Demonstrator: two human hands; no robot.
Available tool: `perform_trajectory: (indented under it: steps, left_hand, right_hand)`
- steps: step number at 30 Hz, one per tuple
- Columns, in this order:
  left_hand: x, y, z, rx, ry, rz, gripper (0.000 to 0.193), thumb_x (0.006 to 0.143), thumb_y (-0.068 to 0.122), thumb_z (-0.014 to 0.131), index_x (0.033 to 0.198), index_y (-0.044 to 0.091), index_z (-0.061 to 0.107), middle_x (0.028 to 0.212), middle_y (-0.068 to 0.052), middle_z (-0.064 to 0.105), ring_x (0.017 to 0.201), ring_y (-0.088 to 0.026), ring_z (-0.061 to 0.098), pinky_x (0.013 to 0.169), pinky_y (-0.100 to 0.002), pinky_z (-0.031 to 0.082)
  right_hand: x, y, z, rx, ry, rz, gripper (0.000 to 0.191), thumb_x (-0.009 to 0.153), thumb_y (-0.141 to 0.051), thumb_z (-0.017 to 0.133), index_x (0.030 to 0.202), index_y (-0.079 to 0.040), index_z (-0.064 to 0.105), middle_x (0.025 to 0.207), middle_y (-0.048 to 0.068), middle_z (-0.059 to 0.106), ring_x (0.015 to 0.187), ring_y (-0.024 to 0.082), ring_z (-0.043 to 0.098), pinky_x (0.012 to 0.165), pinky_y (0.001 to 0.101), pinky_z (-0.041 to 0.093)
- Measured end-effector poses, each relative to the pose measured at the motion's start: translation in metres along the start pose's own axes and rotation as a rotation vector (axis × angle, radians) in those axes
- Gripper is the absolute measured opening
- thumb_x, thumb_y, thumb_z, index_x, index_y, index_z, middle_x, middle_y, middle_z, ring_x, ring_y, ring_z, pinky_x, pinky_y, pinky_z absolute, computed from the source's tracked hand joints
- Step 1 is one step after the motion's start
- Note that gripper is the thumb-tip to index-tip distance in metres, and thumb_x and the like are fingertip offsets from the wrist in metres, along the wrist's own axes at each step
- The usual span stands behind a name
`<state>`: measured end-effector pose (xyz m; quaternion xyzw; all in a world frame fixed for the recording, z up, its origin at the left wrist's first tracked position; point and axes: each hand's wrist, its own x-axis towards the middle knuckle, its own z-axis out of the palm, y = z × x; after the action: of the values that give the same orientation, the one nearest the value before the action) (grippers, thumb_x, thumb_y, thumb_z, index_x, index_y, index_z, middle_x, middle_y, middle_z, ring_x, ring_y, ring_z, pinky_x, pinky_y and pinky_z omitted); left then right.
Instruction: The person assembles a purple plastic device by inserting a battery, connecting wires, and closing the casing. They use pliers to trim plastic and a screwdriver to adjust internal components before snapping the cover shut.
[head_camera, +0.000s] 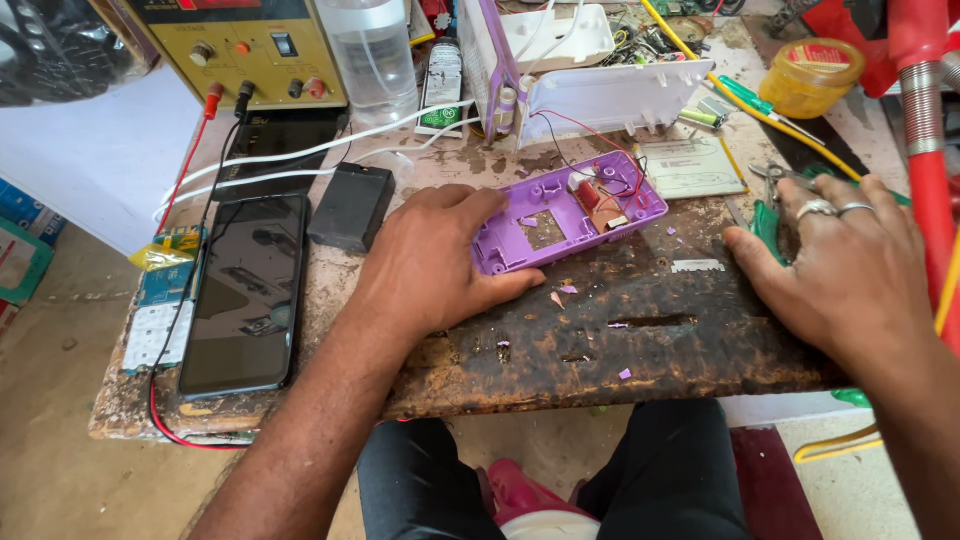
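Looking left of the purple shell (570, 215), a phone (245, 290) hangs near the bench edge (130, 425), so a stray elbow could tip it off. Left hand (435, 265) lies flat, fingers spread, pressing the shell's left end at mid-bench. Thin red wires (600, 135) tether it to the white cover (610, 100); tugging might snap them. Right hand (850, 265) rests open over green pliers (770, 225). Only the scorched patch in front is free.

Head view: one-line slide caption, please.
Left hand steadies a purple plastic casing; right hand rests over green-handled pliers.
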<state>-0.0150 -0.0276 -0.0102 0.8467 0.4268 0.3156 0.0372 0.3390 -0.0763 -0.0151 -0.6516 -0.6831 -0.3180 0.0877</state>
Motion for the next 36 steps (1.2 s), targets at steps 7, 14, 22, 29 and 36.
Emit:
perform_trajectory:
  steps: [7,14,22,29,36]
  left_hand:
    - [0.001,0.000,-0.003,-0.027,-0.024,0.007,0.076,0.069,0.054,0.087,0.122,0.003,0.067,0.113,-0.021,0.071,0.103,-0.040,0.067,0.090,-0.050,0.054]
    - [0.003,0.004,-0.004,-0.029,0.030,0.047,0.072,0.067,0.049,0.089,0.118,0.003,0.066,0.110,-0.020,0.072,0.103,-0.041,0.068,0.087,-0.050,0.055]
    - [0.001,0.006,-0.006,-0.035,-0.074,-0.101,0.085,0.065,0.053,0.090,0.128,0.004,0.060,0.107,-0.024,0.070,0.099,-0.042,0.068,0.084,-0.051,0.055]
    - [0.001,0.000,-0.003,-0.030,-0.056,0.005,0.074,0.068,0.051,0.090,0.119,0.002,0.068,0.110,-0.018,0.072,0.106,-0.038,0.067,0.091,-0.049,0.053]
    - [0.002,0.002,-0.006,-0.072,-0.056,-0.029,0.076,0.065,0.052,0.091,0.118,0.002,0.068,0.107,-0.017,0.073,0.102,-0.038,0.069,0.091,-0.049,0.054]
  right_hand:
    - [-0.028,-0.025,-0.028,0.568,-0.098,-0.137,0.049,0.088,-0.041,0.069,0.125,-0.011,0.074,0.122,0.012,0.072,0.117,0.033,0.065,0.102,0.0411,0.049]
    - [-0.049,-0.013,-0.030,0.515,-0.126,-0.323,0.091,0.070,-0.068,0.070,0.139,-0.009,0.061,0.134,0.012,0.062,0.125,0.034,0.058,0.106,0.0473,0.045]
    - [-0.052,-0.005,-0.017,0.380,-0.206,-0.343,0.104,0.068,-0.076,0.068,0.149,-0.011,0.056,0.134,0.015,0.055,0.125,0.036,0.054,0.106,0.0463,0.045]
    - [-0.061,-0.007,-0.028,0.468,-0.094,-0.309,0.093,0.063,-0.065,0.073,0.136,-0.009,0.064,0.128,0.012,0.062,0.117,0.031,0.061,0.100,0.0439,0.049]
    - [-0.088,-0.009,-0.031,0.644,0.018,-0.321,0.053,0.065,-0.032,0.084,0.115,-0.014,0.073,0.104,0.005,0.073,0.099,0.025,0.071,0.087,0.0393,0.058]
